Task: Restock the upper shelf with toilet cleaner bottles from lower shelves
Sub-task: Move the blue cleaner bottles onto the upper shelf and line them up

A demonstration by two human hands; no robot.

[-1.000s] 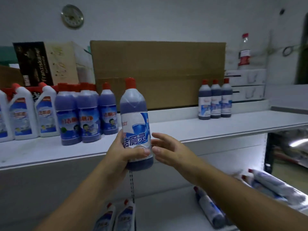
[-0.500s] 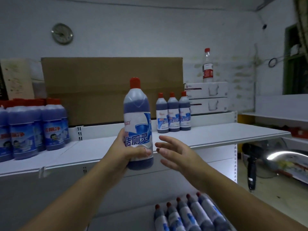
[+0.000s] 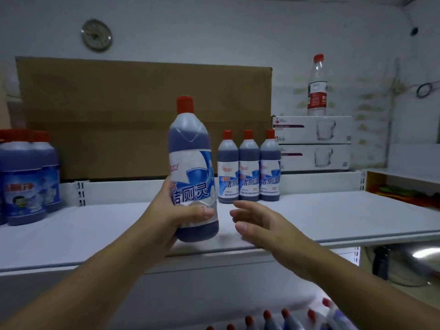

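Note:
My left hand (image 3: 166,217) grips a toilet cleaner bottle (image 3: 190,163) with purple liquid, a red cap and a blue-white label, held upright just above the white upper shelf (image 3: 321,217). My right hand (image 3: 259,225) hovers open beside it to the right, fingers spread, not touching the bottle. Three matching bottles (image 3: 248,167) stand in a row at the back of the shelf, just behind and right of the held one. On the lower shelf, several red-capped bottles (image 3: 285,317) lie side by side at the bottom edge of view.
Wider purple bottles (image 3: 28,177) stand at the shelf's left end. A flat cardboard sheet (image 3: 142,115) leans against the wall behind. Two white boxes (image 3: 314,144) are stacked at the back right, with a clear plastic bottle (image 3: 317,86) on top. A metal pan (image 3: 404,265) sits lower right.
The view has shifted right and closer to the three bottles. My left hand carried the bottle up over the shelf. My right hand has come away from the bottle and opened.

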